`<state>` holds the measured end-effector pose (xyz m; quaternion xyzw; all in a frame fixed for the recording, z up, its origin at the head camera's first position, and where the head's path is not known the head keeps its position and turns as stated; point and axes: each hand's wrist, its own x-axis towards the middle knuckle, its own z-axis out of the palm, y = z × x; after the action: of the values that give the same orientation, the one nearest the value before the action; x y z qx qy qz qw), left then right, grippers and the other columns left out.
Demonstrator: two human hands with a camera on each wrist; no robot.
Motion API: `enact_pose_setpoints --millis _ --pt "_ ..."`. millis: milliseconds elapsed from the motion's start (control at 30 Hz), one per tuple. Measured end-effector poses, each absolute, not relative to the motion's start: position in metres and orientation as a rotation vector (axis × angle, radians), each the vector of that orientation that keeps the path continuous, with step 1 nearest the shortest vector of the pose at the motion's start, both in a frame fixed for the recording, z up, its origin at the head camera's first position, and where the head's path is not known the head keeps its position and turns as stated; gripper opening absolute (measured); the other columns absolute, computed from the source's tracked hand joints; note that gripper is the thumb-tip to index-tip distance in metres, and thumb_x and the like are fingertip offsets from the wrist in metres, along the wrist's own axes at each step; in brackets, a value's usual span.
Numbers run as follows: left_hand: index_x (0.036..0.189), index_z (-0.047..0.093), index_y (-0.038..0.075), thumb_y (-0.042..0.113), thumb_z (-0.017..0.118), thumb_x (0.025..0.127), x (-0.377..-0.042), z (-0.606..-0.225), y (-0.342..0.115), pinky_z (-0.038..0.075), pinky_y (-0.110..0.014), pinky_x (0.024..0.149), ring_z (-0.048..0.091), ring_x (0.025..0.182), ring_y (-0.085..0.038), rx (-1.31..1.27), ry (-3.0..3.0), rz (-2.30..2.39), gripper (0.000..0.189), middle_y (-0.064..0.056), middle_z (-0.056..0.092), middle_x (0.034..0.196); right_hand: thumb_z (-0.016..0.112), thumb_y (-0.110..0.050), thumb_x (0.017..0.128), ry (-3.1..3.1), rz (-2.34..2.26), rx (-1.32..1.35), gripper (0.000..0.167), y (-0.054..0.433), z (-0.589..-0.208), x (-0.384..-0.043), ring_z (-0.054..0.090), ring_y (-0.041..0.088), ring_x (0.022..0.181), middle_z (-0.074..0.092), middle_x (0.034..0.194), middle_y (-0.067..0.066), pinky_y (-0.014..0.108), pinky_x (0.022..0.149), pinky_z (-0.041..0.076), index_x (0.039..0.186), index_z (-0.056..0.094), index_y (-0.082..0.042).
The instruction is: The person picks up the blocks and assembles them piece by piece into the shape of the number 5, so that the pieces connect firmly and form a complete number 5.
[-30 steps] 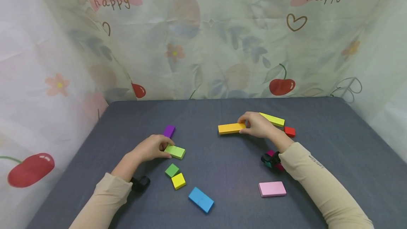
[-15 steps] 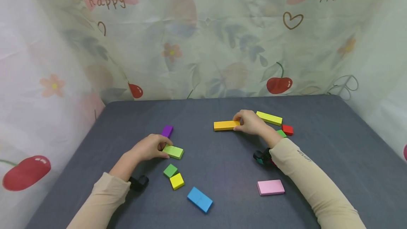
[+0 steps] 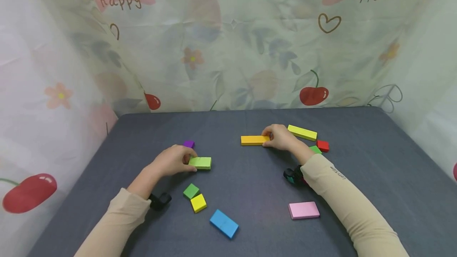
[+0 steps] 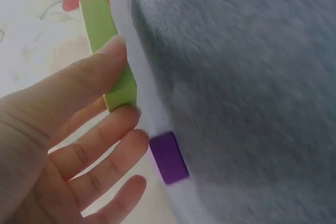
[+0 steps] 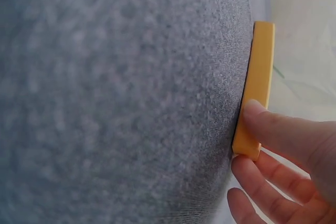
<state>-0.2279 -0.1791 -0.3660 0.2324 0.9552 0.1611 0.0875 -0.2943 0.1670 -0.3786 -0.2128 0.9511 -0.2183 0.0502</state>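
Two flat pieces, a blue block and a pink block, lie nearest on the dark grey desk, well apart; neither is in use, so both are best left alone. Beyond the blue one, a yellow cube and a green cube sit close together, near enough the left sleeve to ask for a careful forearm.

Farther on, the left hand pinches the left end of a lime-green block, its thumb on the near side. The block looks slightly raised, though contact with the desk is hard to judge. Gripped at one end, it could tip, so an even pinch and a level path should serve.

A partly hidden green block and a red block lie by the right forearm; a purple block lies just behind the left hand, easily knocked.

The right hand grips the right end of an orange block lying flat; gentle pressure should steady it without swinging its free end. Farthest, a long yellow block needs some knuckle room.
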Motion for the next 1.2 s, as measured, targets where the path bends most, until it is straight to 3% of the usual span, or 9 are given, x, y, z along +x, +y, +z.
enact_pose_setpoints --millis 800,1200 --pt "0.108 0.070 0.012 0.031 0.075 0.078 -0.240 -0.353 -0.128 0.038 -0.024 0.057 0.051 0.068 -0.012 0.565 2.985 0.454 0.036 -0.002 0.063 0.081 0.073 -0.015 0.081 2.886 -0.673 -0.626 0.032 0.166 -0.380 -0.297 0.057 0.023 0.083 0.066 0.103 0.017 0.034 0.076 0.050 0.108 0.067 0.000" --pt "0.109 0.070 0.014 0.032 0.075 0.078 -0.256 -0.352 -0.113 0.042 -0.026 0.059 0.055 0.070 -0.013 0.494 2.993 0.388 0.037 -0.002 0.066 0.084 0.071 -0.014 0.082 2.841 -0.709 -0.597 0.036 0.169 -0.379 -0.297 0.062 0.027 0.091 0.064 0.112 0.021 0.037 0.082 0.053 0.113 0.063 0.003"
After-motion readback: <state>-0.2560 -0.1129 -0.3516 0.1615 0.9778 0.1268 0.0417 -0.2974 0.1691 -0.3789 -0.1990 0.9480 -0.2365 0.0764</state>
